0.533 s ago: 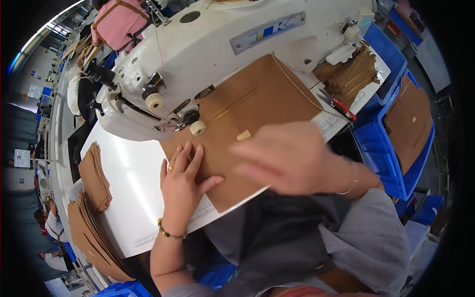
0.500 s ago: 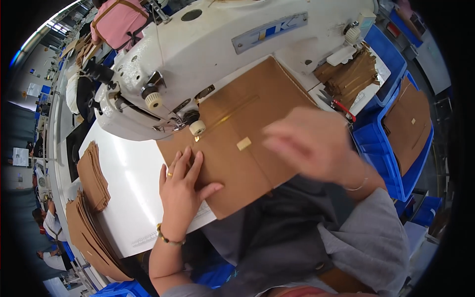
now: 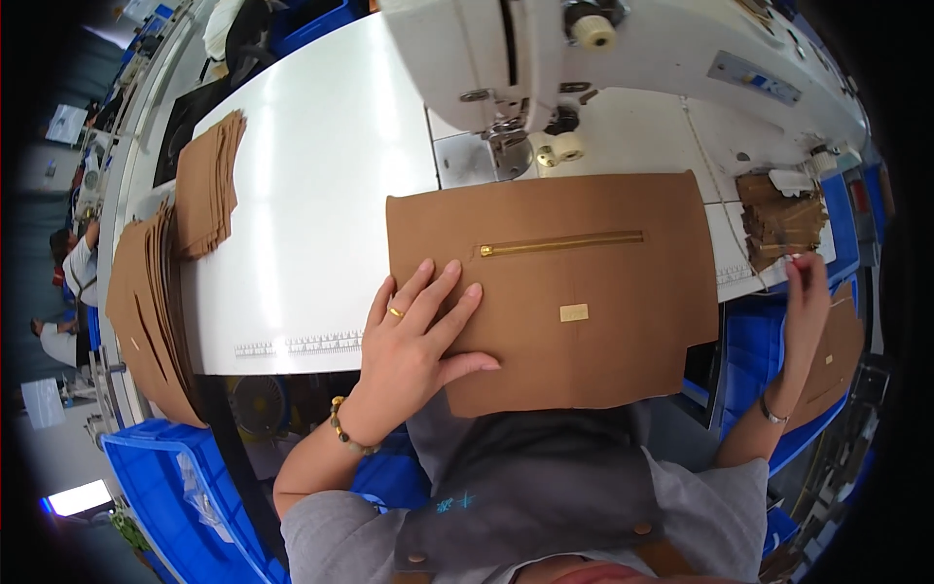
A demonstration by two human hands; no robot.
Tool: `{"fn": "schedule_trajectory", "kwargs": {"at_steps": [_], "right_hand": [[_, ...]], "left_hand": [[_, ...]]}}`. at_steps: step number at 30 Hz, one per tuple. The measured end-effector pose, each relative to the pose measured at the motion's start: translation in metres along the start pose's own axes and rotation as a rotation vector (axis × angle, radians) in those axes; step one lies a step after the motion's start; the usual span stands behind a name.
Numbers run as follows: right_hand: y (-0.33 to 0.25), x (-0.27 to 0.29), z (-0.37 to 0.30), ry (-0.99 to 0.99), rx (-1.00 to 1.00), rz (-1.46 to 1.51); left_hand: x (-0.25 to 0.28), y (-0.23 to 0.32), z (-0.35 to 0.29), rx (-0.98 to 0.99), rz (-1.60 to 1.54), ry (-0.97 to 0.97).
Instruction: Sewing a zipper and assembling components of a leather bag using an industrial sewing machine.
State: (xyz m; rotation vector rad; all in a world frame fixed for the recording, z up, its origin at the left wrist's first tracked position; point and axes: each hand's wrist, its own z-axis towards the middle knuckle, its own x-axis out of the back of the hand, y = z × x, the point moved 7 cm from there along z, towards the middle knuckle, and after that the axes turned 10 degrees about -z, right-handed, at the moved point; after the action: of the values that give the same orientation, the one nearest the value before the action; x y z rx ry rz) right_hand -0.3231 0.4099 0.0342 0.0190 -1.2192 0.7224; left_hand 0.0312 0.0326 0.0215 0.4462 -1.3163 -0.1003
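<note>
A brown fabric or leather panel (image 3: 623,209) lies at the table's front edge, its lower part overhanging toward my lap. Set in it is a brass-coloured zipper (image 3: 564,243), with a small pale label (image 3: 574,312) below. My left hand (image 3: 418,326) rests flat on the panel's left side, fingers spread. Out at the far right, my right hand (image 3: 808,307) has its fingers pinched on red-handled snips (image 3: 794,261), mostly hidden by the fingers. Behind the panel stands the sewing machine's needle and presser foot (image 3: 508,136), apart from the panel.
Stacks of brown pieces, one small (image 3: 209,185) and one large (image 3: 146,302), stand at the left. Narrow brown strips (image 3: 778,219) are heaped at the right. Blue bins stand at the lower left (image 3: 185,487) and right (image 3: 754,350), the right one holding a brown panel (image 3: 832,360).
My right hand has moved right to the snips. The panel now lies squarer and nearer me, away from the machine head, with its zipper fully showing. The head view has shifted.
</note>
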Motion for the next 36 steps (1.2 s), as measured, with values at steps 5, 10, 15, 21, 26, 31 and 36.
{"fn": "schedule_trajectory", "kwargs": {"at_steps": [5, 10, 15, 21, 26, 31, 36], "right_hand": [[-0.013, 0.083, -0.01, 0.751, -0.072, -0.089], [-0.151, -0.004, -0.014, 0.192, 0.232, 0.305], [-0.287, -0.095, -0.013, -0.309, 0.754, 0.15], [-0.329, -0.143, -0.019, -0.417, 1.023, -0.054], [-0.329, -0.151, -0.022, -0.396, 1.135, -0.12], [-0.305, -0.122, -0.005, -0.254, 0.999, -0.012], [-0.29, -0.102, 0.015, -0.269, 0.872, 0.034]], "left_hand": [[-0.005, -0.004, -0.005, -0.026, -0.036, 0.093], [-0.004, -0.003, -0.006, -0.053, -0.044, 0.123], [-0.004, -0.003, -0.006, -0.061, -0.043, 0.134], [-0.006, -0.004, -0.007, -0.054, -0.037, 0.13], [0.0, -0.002, -0.003, -0.055, -0.058, 0.107], [0.024, -0.025, 0.026, -0.067, -0.077, 0.154], [0.05, -0.063, 0.088, -0.006, -0.085, 0.314]]}}
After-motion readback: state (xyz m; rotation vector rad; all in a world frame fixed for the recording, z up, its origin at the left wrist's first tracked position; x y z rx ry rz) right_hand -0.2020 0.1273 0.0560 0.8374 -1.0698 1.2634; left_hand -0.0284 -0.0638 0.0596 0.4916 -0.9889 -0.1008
